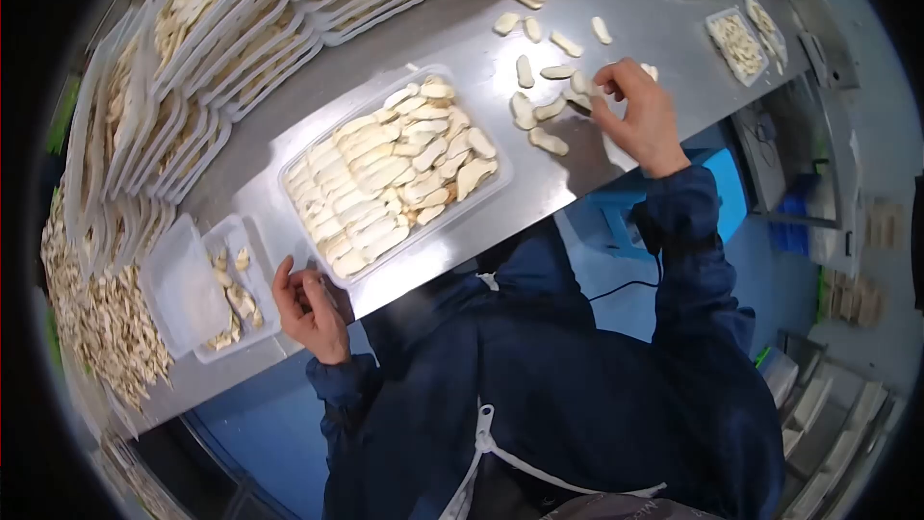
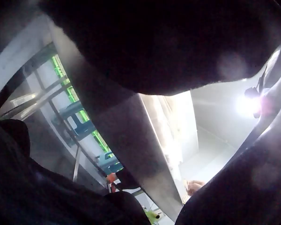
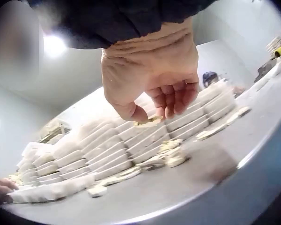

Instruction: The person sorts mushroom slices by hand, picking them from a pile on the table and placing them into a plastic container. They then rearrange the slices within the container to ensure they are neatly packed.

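Pale slices (image 1: 523, 111) lie loose on the metal table, and over them my right hand (image 1: 640, 120) is bent downward. The right wrist view shows my right hand (image 3: 152, 75) pinching a thin slice (image 3: 149, 122) between thumb and fingers, just above other slices (image 3: 175, 158). A clear tray (image 1: 507, 173) holds overlapping slices, in tidy rows on its left and more mixed on its right. Beside its lower left corner, my left hand (image 1: 313, 313) hangs with loosely bent fingers and nothing visible in them. A dark sleeve (image 2: 145, 47) hides my left hand in the left wrist view.
Stacked filled trays (image 1: 385, 0) line the table's back. To the left stand two nested trays (image 1: 173, 279) with a few pieces, beside a large heap of slices (image 1: 106, 337). Small filled trays (image 1: 737, 43) sit at the far right. A blue stool (image 1: 722, 197) is below the table edge.
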